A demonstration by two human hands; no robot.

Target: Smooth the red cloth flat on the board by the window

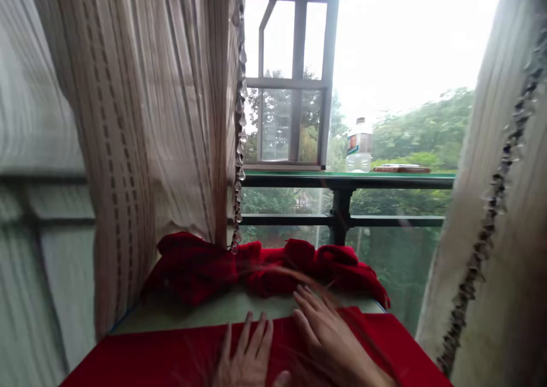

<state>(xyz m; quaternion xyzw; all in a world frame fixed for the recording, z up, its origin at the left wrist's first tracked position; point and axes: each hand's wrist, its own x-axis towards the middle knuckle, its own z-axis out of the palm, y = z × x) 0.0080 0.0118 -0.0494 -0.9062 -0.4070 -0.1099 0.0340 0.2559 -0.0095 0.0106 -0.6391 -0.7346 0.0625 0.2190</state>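
Observation:
A red cloth [141, 355] lies spread flat over the near part of a pale board or table top [200, 313]. My left hand [245, 353] rests on the cloth with its fingers spread and pointing away from me. To its right, my right hand [327, 330] lies flat, its fingers stretched out across the cloth's far edge. Neither hand holds anything. Beyond them, a bunched heap of red fabric [265, 270] sits along the far end of the pale surface. Blurred strands cross the view in front of the right hand.
Striped curtains [171, 119] with bead trim hang at the left, and another curtain [482, 165] hangs at the right. Behind the surface runs a dark railing [290, 180]. On its ledge stand a plastic bottle [359, 145] and a flat object [401, 168]. A window sash [286, 82] stands open.

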